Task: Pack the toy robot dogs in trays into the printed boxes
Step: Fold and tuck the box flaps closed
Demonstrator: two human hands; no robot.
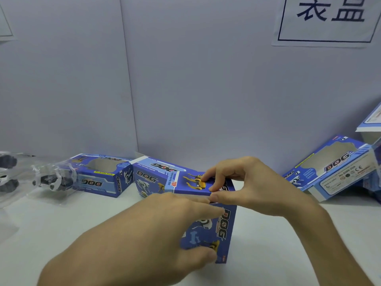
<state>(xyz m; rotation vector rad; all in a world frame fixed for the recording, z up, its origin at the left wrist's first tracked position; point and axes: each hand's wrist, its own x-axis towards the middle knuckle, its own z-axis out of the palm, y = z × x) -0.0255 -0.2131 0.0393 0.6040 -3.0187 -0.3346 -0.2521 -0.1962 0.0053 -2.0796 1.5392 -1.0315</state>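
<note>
A blue printed box [224, 226] stands on end in the middle of the white table. My left hand [165, 230] grips its near side, thumb at the bottom corner and fingers across the front. My right hand [245, 184] pinches the top flap of the box, index finger on the yellow dog picture and thumb at the flap's front edge. What the box holds is hidden. A toy robot dog in a clear plastic tray [52, 179] lies at the left.
Two more printed boxes [103, 176] [152, 178] lie behind, against the wall. Another windowed box [334, 168] leans at the right, with more boxes [371, 122] above it. A second clear tray with a dog [7, 174] sits at the far left edge.
</note>
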